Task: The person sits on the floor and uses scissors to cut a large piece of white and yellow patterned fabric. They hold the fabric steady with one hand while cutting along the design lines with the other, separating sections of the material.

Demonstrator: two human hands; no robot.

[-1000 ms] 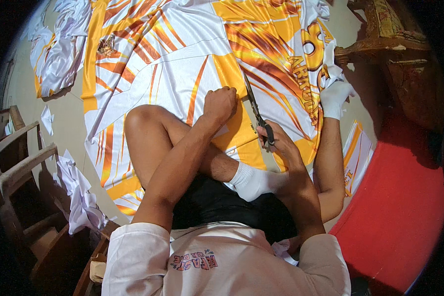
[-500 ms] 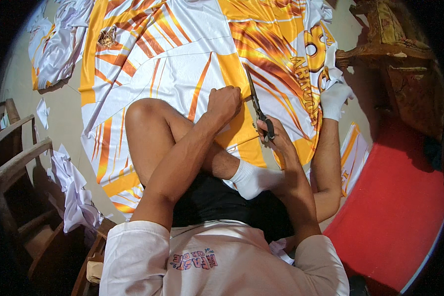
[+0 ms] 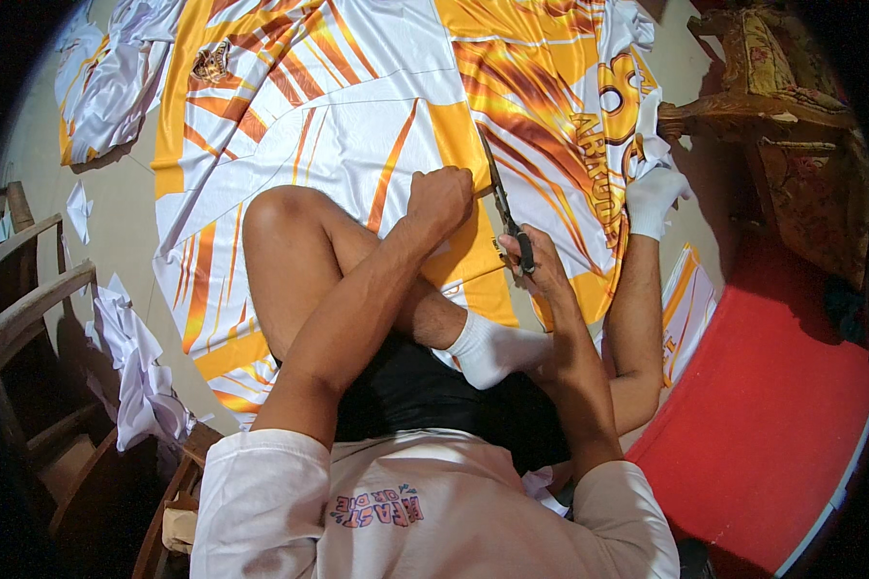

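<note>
Left hand (image 3: 441, 198) fisted, pinning printed cloth (image 3: 357, 116) on floor; right hand (image 3: 541, 270) gripping scissors (image 3: 505, 207); cloth looks thin, limp, slippery, best held near cut

Pale floor (image 3: 116, 207): printed fabric (image 3: 357, 116), paper scraps (image 3: 135, 357).

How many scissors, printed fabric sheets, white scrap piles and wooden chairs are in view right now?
Scissors: 1
Printed fabric sheets: 2
White scrap piles: 1
Wooden chairs: 2
Total: 6

Right hand (image 3: 541, 270) works scissors (image 3: 505, 203) through printed fabric (image 3: 357, 116); left hand (image 3: 441, 198) grips it.
</note>
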